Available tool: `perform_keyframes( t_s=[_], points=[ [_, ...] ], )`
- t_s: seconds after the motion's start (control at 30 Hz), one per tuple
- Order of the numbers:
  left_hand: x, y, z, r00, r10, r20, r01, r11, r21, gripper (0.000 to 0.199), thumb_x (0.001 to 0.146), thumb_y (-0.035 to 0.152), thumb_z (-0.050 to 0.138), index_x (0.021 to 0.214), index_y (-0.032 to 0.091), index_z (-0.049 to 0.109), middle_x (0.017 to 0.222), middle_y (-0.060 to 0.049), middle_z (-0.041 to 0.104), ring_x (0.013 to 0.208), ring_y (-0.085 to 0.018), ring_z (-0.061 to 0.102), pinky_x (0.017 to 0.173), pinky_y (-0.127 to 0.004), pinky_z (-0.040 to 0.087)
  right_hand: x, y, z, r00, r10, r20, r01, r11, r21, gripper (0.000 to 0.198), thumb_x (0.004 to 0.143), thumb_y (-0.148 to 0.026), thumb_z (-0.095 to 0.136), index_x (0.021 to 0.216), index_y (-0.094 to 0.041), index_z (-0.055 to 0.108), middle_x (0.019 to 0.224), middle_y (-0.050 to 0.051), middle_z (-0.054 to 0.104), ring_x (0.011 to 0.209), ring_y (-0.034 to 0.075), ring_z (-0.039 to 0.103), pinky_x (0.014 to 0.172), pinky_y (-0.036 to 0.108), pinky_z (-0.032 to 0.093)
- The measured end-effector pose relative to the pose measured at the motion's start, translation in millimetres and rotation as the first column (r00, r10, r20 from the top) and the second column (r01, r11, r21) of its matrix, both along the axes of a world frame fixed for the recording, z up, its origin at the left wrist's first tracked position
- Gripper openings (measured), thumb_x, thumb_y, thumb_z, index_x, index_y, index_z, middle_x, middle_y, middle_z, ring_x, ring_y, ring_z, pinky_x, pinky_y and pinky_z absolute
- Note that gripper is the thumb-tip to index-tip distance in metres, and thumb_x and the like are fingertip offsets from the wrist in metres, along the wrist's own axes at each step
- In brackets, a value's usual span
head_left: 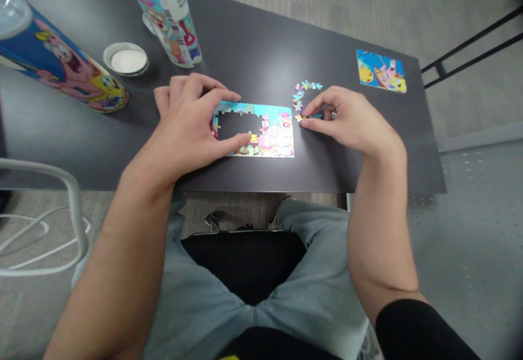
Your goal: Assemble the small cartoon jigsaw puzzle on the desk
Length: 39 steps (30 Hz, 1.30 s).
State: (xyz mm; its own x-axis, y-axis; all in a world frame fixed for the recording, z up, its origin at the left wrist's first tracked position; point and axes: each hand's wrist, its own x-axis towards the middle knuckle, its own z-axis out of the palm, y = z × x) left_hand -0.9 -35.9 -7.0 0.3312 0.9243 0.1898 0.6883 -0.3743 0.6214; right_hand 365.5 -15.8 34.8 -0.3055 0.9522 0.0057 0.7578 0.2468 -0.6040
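A small cartoon jigsaw puzzle point(281, 136) lies flat on the dark table, its border joined and a gap in its middle and left. My left hand point(190, 120) rests over its left end, fingers spread, thumb on the lower edge and fingertips at the top edge. To the right of the puzzle, loose jigsaw pieces point(299, 97) lie in a curved row. My right hand point(347, 117) is at the lower end of that row, thumb and forefinger pinched at a jigsaw piece point(299, 119). Some pieces are partly hidden under its fingers.
Two tall cartoon-printed tubes, one blue point(69, 66) and one light blue point(171, 28), stand at the left beside a round lid point(126, 59). A picture card point(382, 71) lies at the table's far right. The table's near edge point(261, 191) runs above my lap.
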Motion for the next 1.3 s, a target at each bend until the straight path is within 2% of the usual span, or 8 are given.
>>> perform_keyframes(
  t_s=[0.17,0.37,0.53,0.67,0.83,0.97,1.13,1.3],
  points=[
    [-3.4,1.8,1.4,0.999,-0.015,0.028,0.015,1.0,0.007,0.068,0.095,0.073,0.082,0.157,0.044,0.085,0.173,-0.008,0.072,0.167,-0.066,0.045,0.136,-0.094,0.022,-3.6,0.3,4.0,0.999,0.018,0.03,-0.017,0.999,-0.033,0.022,0.101,-0.05,0.099,0.105,-0.03,0.093,0.114,0.01,0.09,0.091,0.03,0.077,0.099,0.056,0.068],
    [-7.8,2.9,0.5,1.0,0.006,0.028,-0.006,1.0,0.011,0.062,0.104,0.072,0.073,0.157,0.043,0.083,0.17,-0.008,0.074,0.166,-0.062,0.048,0.135,-0.091,0.027,-7.0,-2.0,7.0,0.997,0.056,0.049,-0.053,0.998,-0.046,0.015,0.101,-0.042,0.094,0.103,-0.029,0.087,0.109,0.008,0.088,0.081,0.026,0.071,0.087,0.05,0.064],
    [-8.6,1.7,-0.8,0.999,-0.009,0.031,0.009,1.0,0.028,0.064,0.103,0.068,0.073,0.161,0.044,0.082,0.17,-0.008,0.074,0.167,-0.062,0.048,0.135,-0.09,0.028,-3.7,0.1,2.9,0.996,0.086,0.038,-0.086,0.996,0.009,0.017,0.099,-0.038,0.094,0.112,-0.028,0.088,0.119,0.009,0.088,0.091,0.028,0.075,0.096,0.052,0.064],
    [-8.2,1.8,0.3,0.999,0.018,0.03,-0.019,1.0,0.017,0.059,0.104,0.068,0.071,0.157,0.044,0.083,0.168,-0.009,0.076,0.166,-0.061,0.05,0.136,-0.093,0.03,8.6,1.9,0.5,0.996,0.084,0.025,-0.083,0.996,-0.006,0.025,0.098,-0.047,0.101,0.112,-0.03,0.091,0.12,0.01,0.087,0.096,0.031,0.074,0.098,0.055,0.065],
    [-6.3,2.8,2.4,0.999,0.029,0.032,-0.03,1.0,0.002,0.058,0.104,0.069,0.071,0.155,0.046,0.083,0.168,-0.008,0.076,0.17,-0.062,0.048,0.138,-0.094,0.031,19.4,0.1,3.1,0.998,0.064,0.024,-0.064,0.998,-0.004,0.033,0.099,-0.062,0.105,0.111,-0.033,0.094,0.12,0.01,0.085,0.091,0.03,0.067,0.095,0.058,0.065],
    [-3.7,1.9,2.5,0.997,0.072,0.013,-0.072,0.997,0.0,0.051,0.11,0.073,0.064,0.149,0.045,0.084,0.165,-0.009,0.076,0.167,-0.059,0.051,0.141,-0.092,0.033,16.3,0.6,3.0,0.993,0.117,-0.011,-0.117,0.993,-0.034,0.032,0.104,-0.064,0.1,0.108,-0.033,0.095,0.117,0.01,0.082,0.09,0.029,0.064,0.09,0.055,0.061],
    [-2.8,0.1,3.2,0.997,0.065,0.032,-0.067,0.997,0.044,0.052,0.112,0.076,0.065,0.151,0.047,0.082,0.157,-0.007,0.08,0.165,-0.056,0.051,0.144,-0.086,0.035,8.8,-1.1,5.2,0.99,0.131,-0.052,-0.135,0.988,-0.077,0.027,0.1,-0.058,0.101,0.102,-0.033,0.092,0.111,0.008,0.085,0.085,0.027,0.067,0.084,0.052,0.058],
    [2.0,-1.0,12.7,0.996,0.092,-0.018,-0.093,0.995,-0.035,0.058,0.109,0.073,0.066,0.15,0.036,0.085,0.167,-0.014,0.076,0.165,-0.062,0.051,0.14,-0.089,0.03,3.9,-5.8,10.1,0.995,0.093,-0.044,-0.099,0.981,-0.165,0.032,0.1,-0.065,0.1,0.101,-0.034,0.089,0.096,0.002,0.086,0.082,0.026,0.068,0.079,0.048,0.059]
  ],
)
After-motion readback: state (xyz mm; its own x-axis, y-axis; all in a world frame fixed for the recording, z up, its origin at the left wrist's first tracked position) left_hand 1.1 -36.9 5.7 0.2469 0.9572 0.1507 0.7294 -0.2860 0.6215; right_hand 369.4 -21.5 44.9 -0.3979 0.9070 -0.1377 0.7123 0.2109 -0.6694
